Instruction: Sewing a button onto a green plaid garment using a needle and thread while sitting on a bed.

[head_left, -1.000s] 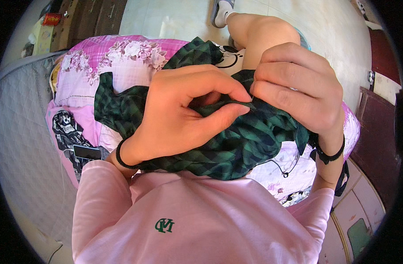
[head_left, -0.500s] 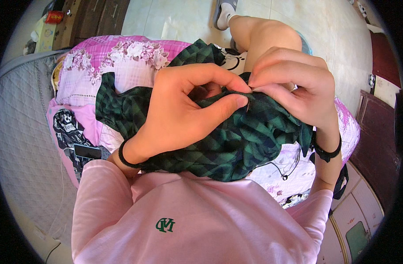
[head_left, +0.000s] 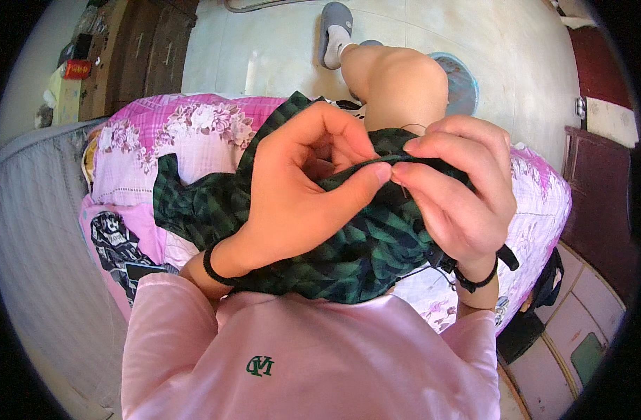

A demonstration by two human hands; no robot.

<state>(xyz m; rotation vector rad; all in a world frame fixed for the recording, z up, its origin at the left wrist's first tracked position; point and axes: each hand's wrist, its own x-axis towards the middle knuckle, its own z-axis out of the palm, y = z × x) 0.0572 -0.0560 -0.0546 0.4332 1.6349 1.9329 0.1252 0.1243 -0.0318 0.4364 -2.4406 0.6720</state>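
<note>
A green and black plaid garment point(head_left: 348, 241) lies bunched across my lap, one raised edge held up between both hands. My left hand point(head_left: 292, 175) pinches that edge between thumb and index finger. From the other side, the thumb and index finger of my right hand point(head_left: 467, 185) close over the same edge, close to my left thumb tip. Just below the right thumb tip shows a thin needle-like sliver point(head_left: 404, 190), too small to make out surely. A fine dark thread point(head_left: 413, 127) seems to arch above the right fingers.
I sit on a bed with a pink floral sheet point(head_left: 208, 126). A phone point(head_left: 144, 271) and black printed cloth point(head_left: 117, 241) lie at my left. A blue-rimmed basin point(head_left: 464, 84) stands on the tiled floor beyond my bare knee point(head_left: 408, 80). Dark wooden drawers point(head_left: 152, 49) stand at the far left.
My right hand has shifted from above the cloth edge down against it, its thumb now lower. The left hand keeps its pinch. The view has tilted, bringing more of the basin into sight.
</note>
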